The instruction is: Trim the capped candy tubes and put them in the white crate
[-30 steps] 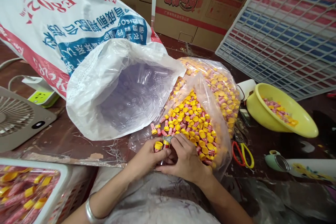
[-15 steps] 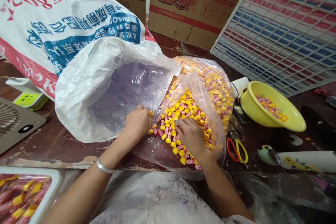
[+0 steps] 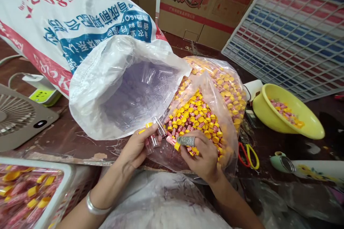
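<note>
Clear tubes (image 3: 159, 127), some with yellow caps, are gripped in my left hand (image 3: 138, 146) at the lower edge of a white sack's opening. My right hand (image 3: 202, 154), with grey wrapping (image 3: 186, 141) on a finger, pinches a small red-and-white piece with a yellow cap (image 3: 177, 146). Both hands are close together but apart. Behind them, many similar capped pieces (image 3: 193, 111) spill from a clear plastic bag (image 3: 231, 128). The white sack (image 3: 91, 103) lies open to the left, with clear tubes (image 3: 137, 100) inside.
A yellow bowl (image 3: 309, 121) with capped pieces stands right, near scissors (image 3: 251, 157) and a bottle (image 3: 314, 170). A fan (image 3: 27, 118) is left, a white basket (image 3: 60, 186) of filled tubes lower left. Cartons (image 3: 193, 10) and a wire rack (image 3: 285, 35) stand behind.
My left hand has drawn back from the sack's mouth and now holds clear tubes. My right hand has lifted a capped piece from the pile. The view has shifted slightly.
</note>
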